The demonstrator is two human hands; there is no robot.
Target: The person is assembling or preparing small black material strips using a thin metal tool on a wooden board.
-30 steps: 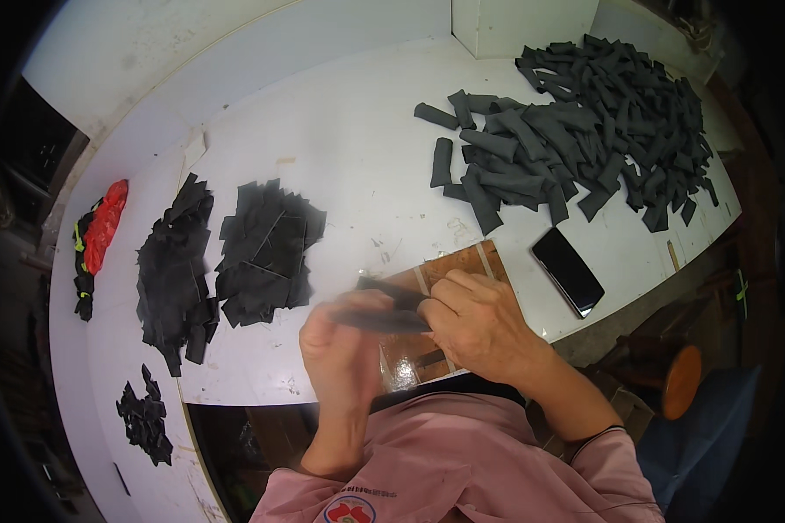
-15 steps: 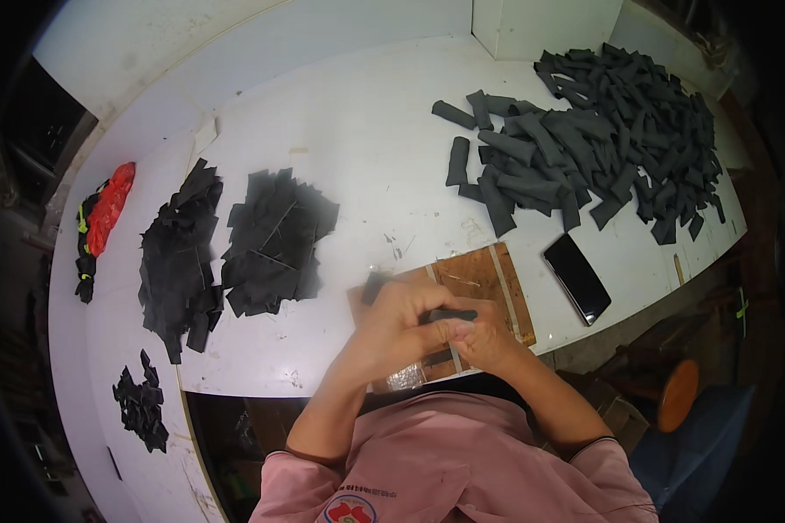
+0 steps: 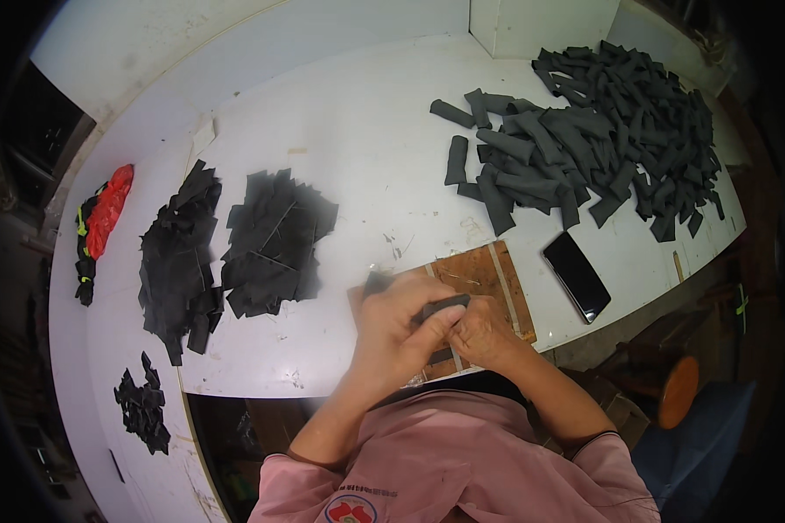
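A dark grey cloth piece (image 3: 443,308) sits in my left hand (image 3: 397,327), whose fingers and thumb are wrapped round it. One dark end shows beyond the knuckles, the other by the thumb. My right hand (image 3: 487,334) is closed against the left thumb, at the near end of the cloth; what its fingertips grip is mostly hidden. Both hands are above a brown wooden board (image 3: 488,273) at the table's front edge. Far right of them lies a big heap of dark grey rolled cloth tubes (image 3: 576,148).
Left on the white table (image 3: 358,105) are two piles of flat black pieces (image 3: 279,240) (image 3: 180,261) and a small pile of black scraps (image 3: 144,405). A red-and-black bundle (image 3: 105,222) lies at the far left. A phone (image 3: 577,277) rests right of the board; a wooden stool (image 3: 677,392) stands below.
My left hand has turned slightly, and the cloth's near end has moved up and a little left. The right hand stays close against it. The piles look unchanged.
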